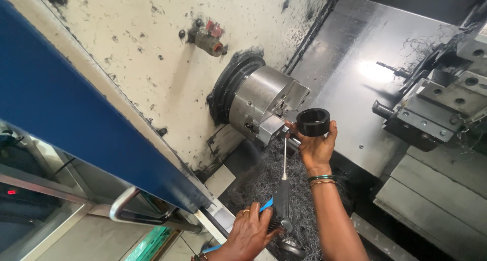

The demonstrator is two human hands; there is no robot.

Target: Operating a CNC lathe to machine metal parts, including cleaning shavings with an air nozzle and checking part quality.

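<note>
Right hand grips black ring | left hand (wrist cropped) holds air gun

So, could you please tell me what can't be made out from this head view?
- Left hand: wrist cut off by the bottom edge; its palm side on the air gun faces away.
- Gun nozzle tip: lost between the chuck and the right hand.
- Black ring: underside hidden by the fingers.
- Turret: cut off by the right edge.
</note>
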